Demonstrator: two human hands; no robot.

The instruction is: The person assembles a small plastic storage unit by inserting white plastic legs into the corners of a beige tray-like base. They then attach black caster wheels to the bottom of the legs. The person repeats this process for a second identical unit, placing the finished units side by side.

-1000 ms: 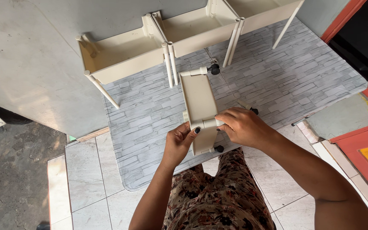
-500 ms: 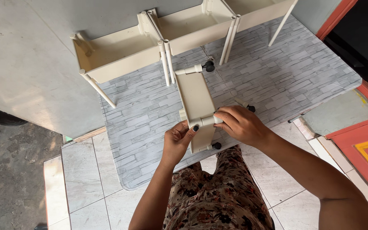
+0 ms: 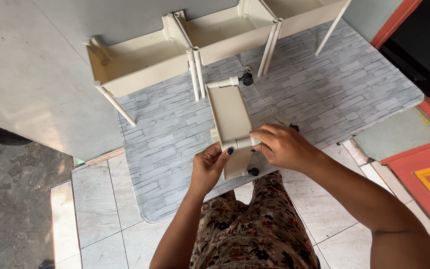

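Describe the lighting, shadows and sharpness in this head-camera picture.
Head view: soft daylight, no glare; the left hand and right hand on the cream plastic tray are sharp; the grey stone-pattern mat has faint shadows; top-right doorway is dark; straight edges bow slightly near the borders.

Single head-worn view, looking steeply down and slightly forward from above the person's lap. Close range: forearms enter from the bottom edge, left hand (image 3: 209, 167) and right hand (image 3: 284, 147) near frame centre. Grey brick-pattern mat (image 3: 175, 134) fills the middle; beyond the mat, cream shelf units (image 3: 140, 62) along the top edge; tiled floor (image 3: 95, 209) nearer than the mat, lower left.
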